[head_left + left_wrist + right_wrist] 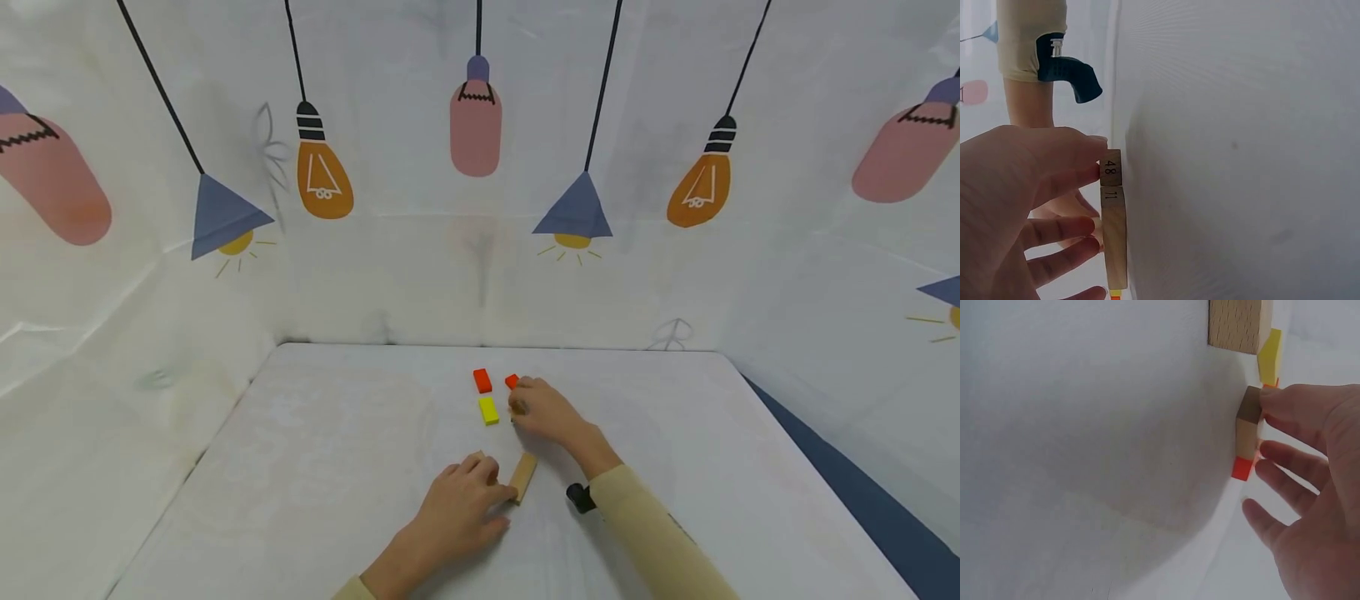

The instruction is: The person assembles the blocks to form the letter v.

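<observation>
In the head view my left hand (459, 508) is low on the white table, its fingers at the near end of a wooden block (526, 472). The left wrist view shows its thumb and index finger pinching a wooden block marked 48 (1110, 167); a longer wooden block marked 71 (1115, 240) adjoins it. Farther back, my right hand (549, 412) pinches another wooden block (1247, 439) between thumb and fingers. A red block (512, 381) lies just past those fingertips. To their left are a yellow block (489, 411) and a second red block (482, 381).
The white table (337, 433) has its far edge against a white sheet wall (390, 283) with printed lamps. A black wrist-mounted piece (580, 497) juts from the right sleeve, above the table. Dark blue (840, 483) shows beyond the right edge.
</observation>
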`<state>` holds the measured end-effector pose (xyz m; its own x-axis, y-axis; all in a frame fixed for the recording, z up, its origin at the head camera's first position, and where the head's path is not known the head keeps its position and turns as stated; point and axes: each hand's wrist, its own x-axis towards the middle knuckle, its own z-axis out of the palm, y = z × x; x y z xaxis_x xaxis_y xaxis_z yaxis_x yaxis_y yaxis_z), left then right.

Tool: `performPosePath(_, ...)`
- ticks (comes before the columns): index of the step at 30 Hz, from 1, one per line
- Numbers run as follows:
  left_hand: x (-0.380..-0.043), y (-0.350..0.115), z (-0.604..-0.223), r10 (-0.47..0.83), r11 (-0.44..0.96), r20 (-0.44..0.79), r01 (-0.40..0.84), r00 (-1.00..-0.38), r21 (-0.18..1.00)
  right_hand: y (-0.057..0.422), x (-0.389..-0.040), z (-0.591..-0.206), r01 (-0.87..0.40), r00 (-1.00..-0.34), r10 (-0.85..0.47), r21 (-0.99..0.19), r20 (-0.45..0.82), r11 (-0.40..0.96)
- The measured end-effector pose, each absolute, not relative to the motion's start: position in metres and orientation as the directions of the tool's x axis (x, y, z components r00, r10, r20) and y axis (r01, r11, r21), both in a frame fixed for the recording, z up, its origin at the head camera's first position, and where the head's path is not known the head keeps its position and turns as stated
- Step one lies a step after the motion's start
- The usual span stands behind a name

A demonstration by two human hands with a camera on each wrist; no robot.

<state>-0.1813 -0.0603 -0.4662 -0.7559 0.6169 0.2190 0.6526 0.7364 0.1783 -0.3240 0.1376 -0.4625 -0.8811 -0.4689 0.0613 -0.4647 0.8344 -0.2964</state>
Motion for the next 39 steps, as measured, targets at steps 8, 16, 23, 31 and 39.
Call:
performPosePath(8, -0.174, -0.072, -0.469, 0.629, 0.718, 0.209, 0.663, -0.748, 0.211, 0.127, -0.312, -0.461, -0.440, -0.895, -0.445, -0.254, 0.044, 0.861)
performPosePath(16, -0.172, -0.075, -0.469, 0.629, 0.724, 0.170, 0.651, -0.759, 0.229, 0.123, -0.305, -0.458, -0.420, -0.901, -0.433, -0.262, 0.010, 0.869)
performPosePath(23, -0.172, -0.075, -0.472, 0.628, 0.716, 0.210, 0.662, -0.749, 0.220, 0.123, -0.305, -0.457, -0.439, -0.895, -0.446, -0.221, 0.021, 0.871)
performPosePath(31, -0.173, -0.071, -0.472, 0.617, 0.727, 0.191, 0.646, -0.763, 0.232, 0.125, -0.308, -0.456, -0.450, -0.890, -0.455, -0.180, 0.015, 0.875)
performPosePath(39, -0.175, -0.069, -0.466, 0.616, 0.735, 0.178, 0.641, -0.768, 0.223, 0.126, -0.310, -0.454, -0.455, -0.888, -0.459, -0.195, 0.025, 0.869)
